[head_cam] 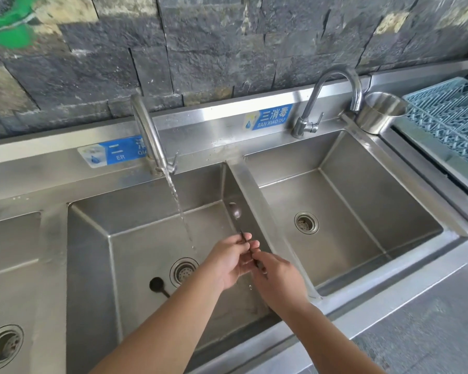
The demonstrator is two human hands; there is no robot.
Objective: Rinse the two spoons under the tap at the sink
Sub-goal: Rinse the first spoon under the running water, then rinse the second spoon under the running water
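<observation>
Two spoons were in play at the middle basin [135,222] of the steel sink. One spoon [235,211] stood nearly upright, bowl up, its handle pinched between both hands: the left hand [227,261] had its fingers [242,237] closed round the upper handle, the right hand [277,276] gripped the lower end. The other spoon [157,284] lay on the basin floor, just beside the drain [183,271]. Water [180,209] ran from the tap [146,130], falling well to the left of the held bowl, so the rinse of this first spoon looked unfinished. The next move probably called for carrying the bowl leftward into the stream, turning it, then swapping it for the one lying below.
</observation>
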